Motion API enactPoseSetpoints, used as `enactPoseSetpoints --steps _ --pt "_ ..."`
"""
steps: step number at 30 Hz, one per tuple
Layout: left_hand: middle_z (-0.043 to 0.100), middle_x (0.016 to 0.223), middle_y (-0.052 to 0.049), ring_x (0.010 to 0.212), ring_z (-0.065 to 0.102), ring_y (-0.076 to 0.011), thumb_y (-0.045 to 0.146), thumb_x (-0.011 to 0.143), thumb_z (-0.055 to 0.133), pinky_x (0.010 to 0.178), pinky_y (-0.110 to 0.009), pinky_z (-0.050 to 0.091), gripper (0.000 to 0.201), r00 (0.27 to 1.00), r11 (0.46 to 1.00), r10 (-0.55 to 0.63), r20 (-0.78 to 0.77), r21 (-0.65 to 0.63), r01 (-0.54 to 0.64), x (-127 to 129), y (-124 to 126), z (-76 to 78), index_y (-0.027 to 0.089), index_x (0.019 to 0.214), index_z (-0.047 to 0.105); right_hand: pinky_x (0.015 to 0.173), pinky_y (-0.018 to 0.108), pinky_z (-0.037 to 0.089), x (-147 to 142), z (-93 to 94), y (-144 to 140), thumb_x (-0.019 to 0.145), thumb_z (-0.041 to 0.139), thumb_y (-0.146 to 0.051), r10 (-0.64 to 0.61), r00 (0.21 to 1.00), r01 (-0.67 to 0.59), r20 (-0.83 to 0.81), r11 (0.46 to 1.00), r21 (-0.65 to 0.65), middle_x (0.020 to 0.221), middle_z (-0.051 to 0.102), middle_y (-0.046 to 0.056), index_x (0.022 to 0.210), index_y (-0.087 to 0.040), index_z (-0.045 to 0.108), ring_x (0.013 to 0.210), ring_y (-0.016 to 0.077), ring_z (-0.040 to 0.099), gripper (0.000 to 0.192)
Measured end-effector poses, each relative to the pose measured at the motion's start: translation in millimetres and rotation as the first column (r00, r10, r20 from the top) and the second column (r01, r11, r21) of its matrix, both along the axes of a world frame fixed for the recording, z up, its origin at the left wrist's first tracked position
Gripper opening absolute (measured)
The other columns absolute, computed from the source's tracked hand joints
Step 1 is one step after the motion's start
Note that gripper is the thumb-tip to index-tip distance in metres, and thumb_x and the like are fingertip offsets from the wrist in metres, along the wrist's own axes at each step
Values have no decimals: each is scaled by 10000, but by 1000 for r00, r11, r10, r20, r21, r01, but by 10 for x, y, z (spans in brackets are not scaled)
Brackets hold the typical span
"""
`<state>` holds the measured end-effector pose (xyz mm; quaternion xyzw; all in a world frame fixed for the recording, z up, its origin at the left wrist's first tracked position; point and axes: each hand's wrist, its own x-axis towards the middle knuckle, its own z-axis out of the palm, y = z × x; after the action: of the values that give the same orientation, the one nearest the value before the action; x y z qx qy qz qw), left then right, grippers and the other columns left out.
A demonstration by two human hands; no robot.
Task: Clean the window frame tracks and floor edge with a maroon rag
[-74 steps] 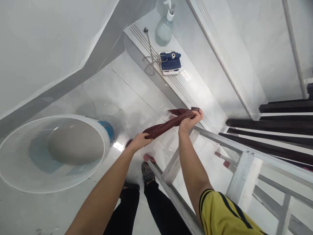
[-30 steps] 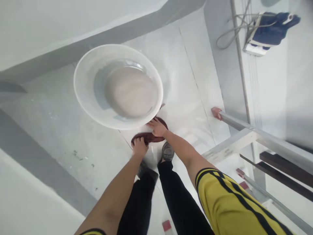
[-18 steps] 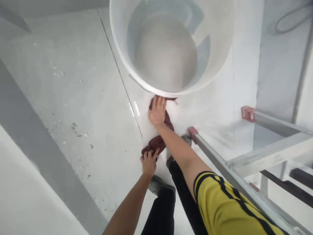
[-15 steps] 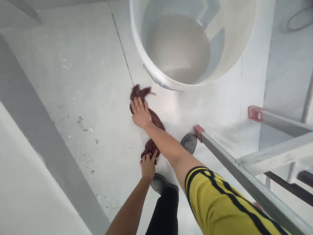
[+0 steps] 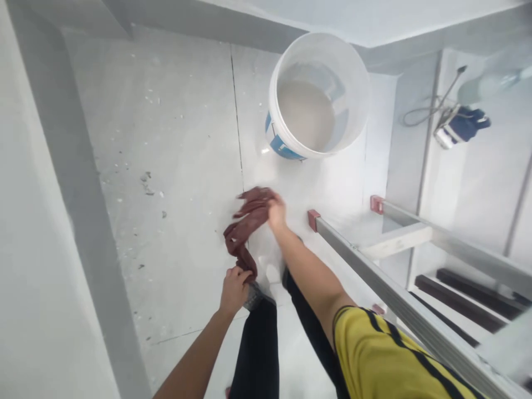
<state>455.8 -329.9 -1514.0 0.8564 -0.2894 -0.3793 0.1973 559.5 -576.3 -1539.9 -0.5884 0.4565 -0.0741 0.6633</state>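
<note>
A: What's hard to make out?

B: The right hand [image 5: 276,212], mostly. It's blurred, its fingertips lost against the maroon cloth [image 5: 249,221], but it is closed on the upper end.

A: And the left hand [image 5: 235,289]?

B: Clearer. Its fingers are curled round the lower end, just beside a shoe [image 5: 252,297].

A: So where's the cloth?

B: Slung in loose folds between both hands, over the floor [image 5: 187,166], near the bucket [image 5: 276,119] but apart from it. I can't tell whether its middle touches the tiles.

A: Anything cut off?

B: The ladder [image 5: 353,249] runs out of view at the right. The blue item [image 5: 465,123] on the step is too smeared to name, and the pale bottle [image 5: 477,88] beside it is smeared too. The second shoe is mostly hidden behind the right forearm.

A: Count them up, then.

B: One cloth, two hands on it, one bucket with greyish contents, one bottle, one ladder with two red feet [image 5: 313,220] plainly showing.
</note>
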Motion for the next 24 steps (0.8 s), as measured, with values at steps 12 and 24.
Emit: enactPoseSetpoints --steps 12,24 --pt "460 1166 -84 1114 375 -265 180 887 400 911 -460 330 436 978 985 -170 -125 21 174 -800 -1359 -923 350 1271 517 1147 427 128 -109 -1174 -1247 779 315 -68 -203 743 -522 -638 422 -742 1510 165 185 1446 -13 262 1406 261 114 671" --pt "466 1146 -116 1083 401 -269 112 888 352 868 -411 392 522 999 954 31 -39 299 -18 -1346 -172 -1094 321 1358 440 1079 622 130 47 -965 337 764 396 -193 294 660 -729 -691 26 -684 1517 57 204 1465 -52 206 1409 316 45 740"
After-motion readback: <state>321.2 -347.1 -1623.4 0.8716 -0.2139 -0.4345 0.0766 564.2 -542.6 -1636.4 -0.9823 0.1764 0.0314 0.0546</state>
